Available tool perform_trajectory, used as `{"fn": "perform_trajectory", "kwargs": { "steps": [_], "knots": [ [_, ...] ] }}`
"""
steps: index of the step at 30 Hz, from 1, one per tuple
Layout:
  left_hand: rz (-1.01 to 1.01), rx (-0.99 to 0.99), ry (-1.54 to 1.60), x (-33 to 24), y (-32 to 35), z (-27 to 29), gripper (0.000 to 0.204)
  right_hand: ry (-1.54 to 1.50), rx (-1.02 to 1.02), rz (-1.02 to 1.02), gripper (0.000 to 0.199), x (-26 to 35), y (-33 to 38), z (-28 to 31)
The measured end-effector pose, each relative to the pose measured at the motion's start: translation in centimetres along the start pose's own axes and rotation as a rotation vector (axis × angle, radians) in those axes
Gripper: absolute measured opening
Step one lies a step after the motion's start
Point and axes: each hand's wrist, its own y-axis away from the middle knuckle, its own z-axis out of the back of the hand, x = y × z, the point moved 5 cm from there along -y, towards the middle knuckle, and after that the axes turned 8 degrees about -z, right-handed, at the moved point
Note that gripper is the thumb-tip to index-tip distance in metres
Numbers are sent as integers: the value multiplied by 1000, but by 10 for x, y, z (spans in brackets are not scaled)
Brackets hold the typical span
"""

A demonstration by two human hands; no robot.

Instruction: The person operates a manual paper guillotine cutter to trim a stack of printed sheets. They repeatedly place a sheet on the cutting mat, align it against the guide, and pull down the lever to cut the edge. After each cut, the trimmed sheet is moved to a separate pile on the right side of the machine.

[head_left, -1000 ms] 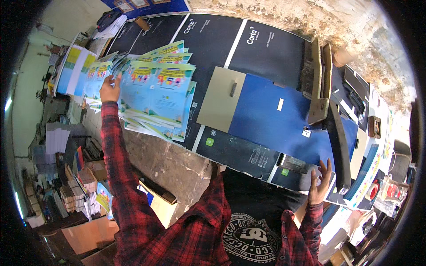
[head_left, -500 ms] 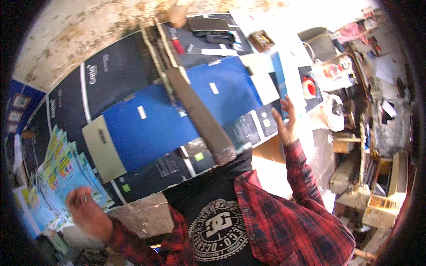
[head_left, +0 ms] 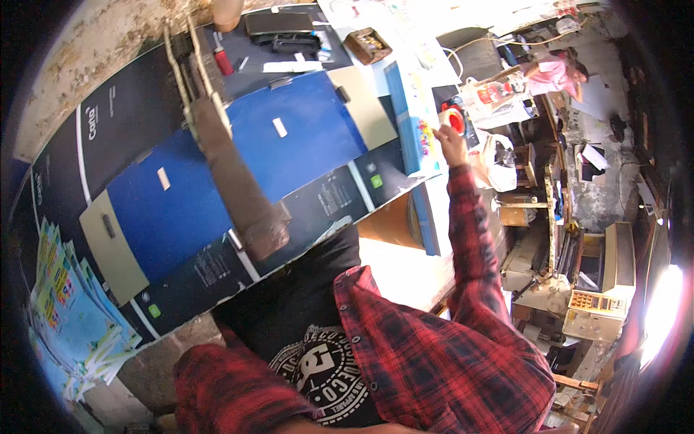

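My right hand (head_left: 453,147) is reached out at the right end of the table, its fingers curled in at the edge of a stack of printed blue and white sheets (head_left: 410,119). A roll of red tape (head_left: 453,120) lies just beyond it; whatever the fingers pinch is too small to make out. My left arm (head_left: 242,394) bends across my body at the lower edge, and only a blurred strip of skin (head_left: 361,428) shows there, fingers hidden. In front of me lie blue panels (head_left: 289,130) with cream ends, crossed by a long brown bar (head_left: 235,173).
Fanned light-blue leaflets (head_left: 76,311) hang at the table's left edge. At the back are a dark flat case (head_left: 278,25), a red-handled tool (head_left: 223,62) and a small box (head_left: 368,45). A white plastic bag (head_left: 499,163) sits to the right. Farther off is a person in pink (head_left: 553,74).
The view has swung right. My right hand has gone from spread fingers to curled ones by the sheets. My left hand has left the leaflets and drawn back to the lower edge.
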Motion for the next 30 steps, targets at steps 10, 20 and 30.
{"fn": "perform_trajectory", "kwargs": {
  "steps": [10, 20, 30],
  "knots": [
    [250, 179, -7, 5, -26, 45, 92, 380, 131, -257, 99, -10, -84, -21],
    [400, -407, -1038, -18, 49, 187, 40, 35, -71, -303, 55, -6, -62, -18],
    [-18, -311, -1833, -37, 54, 193, 101, -11, 1308, 324, 33, 226, 125, 17]
  ]
}}
